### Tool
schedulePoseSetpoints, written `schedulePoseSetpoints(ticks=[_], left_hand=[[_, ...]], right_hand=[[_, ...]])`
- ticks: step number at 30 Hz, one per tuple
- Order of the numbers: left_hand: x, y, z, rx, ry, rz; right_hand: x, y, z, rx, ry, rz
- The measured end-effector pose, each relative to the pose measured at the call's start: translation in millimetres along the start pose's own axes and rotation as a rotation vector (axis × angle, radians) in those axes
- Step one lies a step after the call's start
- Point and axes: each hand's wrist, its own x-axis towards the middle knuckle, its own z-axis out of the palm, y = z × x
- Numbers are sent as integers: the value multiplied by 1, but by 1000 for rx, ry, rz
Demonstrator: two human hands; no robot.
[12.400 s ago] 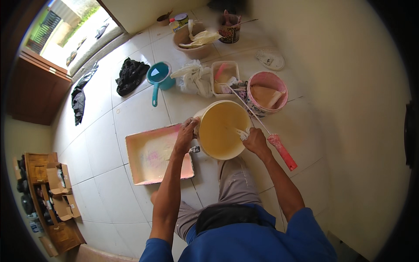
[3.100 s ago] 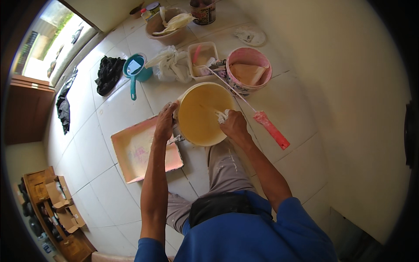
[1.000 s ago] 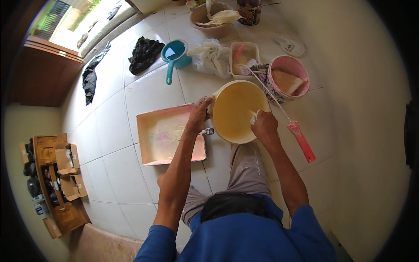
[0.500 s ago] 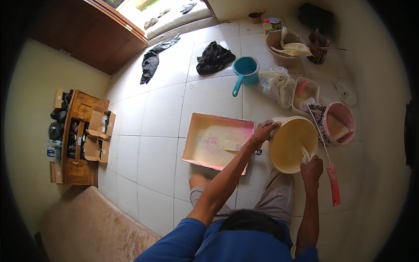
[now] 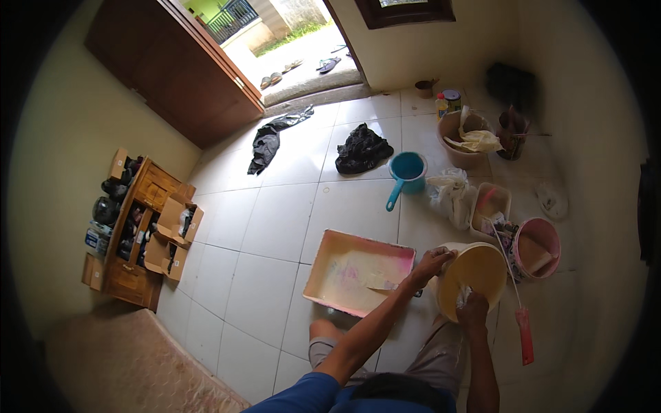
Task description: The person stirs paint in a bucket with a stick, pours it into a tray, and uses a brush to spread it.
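Observation:
My left hand [image 5: 435, 263] is closed on the left rim of a cream bucket [image 5: 487, 267], which is tilted with its opening toward me. The inside wall is coated yellowish. My right hand [image 5: 474, 311] reaches over the near rim, closed around a crumpled white rag [image 5: 463, 296] at the bucket's inner surface. Part of the rag is hidden by the fingers. Left of the bucket lies a paint tray [image 5: 344, 265] with cream and pink stains. A flat scraper [image 5: 385, 286] rests in it, its dark handle past the tray's right edge.
A red-handled paint roller [image 5: 525, 337] leans right of the bucket, beside a pink pail [image 5: 544, 230] and a white tub [image 5: 490, 196]. Farther off are a teal dipper [image 5: 407, 168], a clear plastic bag [image 5: 451, 196], a brown basin [image 5: 454, 155] and black plastic [image 5: 363, 150].
My right hand has moved the rag from the bucket's right rim inward, toward its middle. My left hand keeps its hold on the rim. The view has tilted up, showing more of the doorway.

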Motion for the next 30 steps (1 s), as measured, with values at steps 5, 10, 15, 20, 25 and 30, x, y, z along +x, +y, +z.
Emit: schedulePoseSetpoints(ticks=[5, 10, 15, 20, 25, 30], left_hand=[[10, 5, 25, -34, 48, 1], [50, -21, -2, -98, 36, -12], [45, -3, 8, 39, 75, 2], [22, 1, 7, 5, -14, -8], [16, 4, 2, 59, 7, 4], [13, 3, -1, 28, 2, 14]], right_hand=[[-18, 19, -25, 25, -213, 68], [22, 62, -8, -174, -289, -74], [38, 59, -47, -173, -88, -26], [24, 36, -58, -117, -23, 116], [31, 48, -40, -181, 69, 93], [9, 47, -37, -251, -24, 146]])
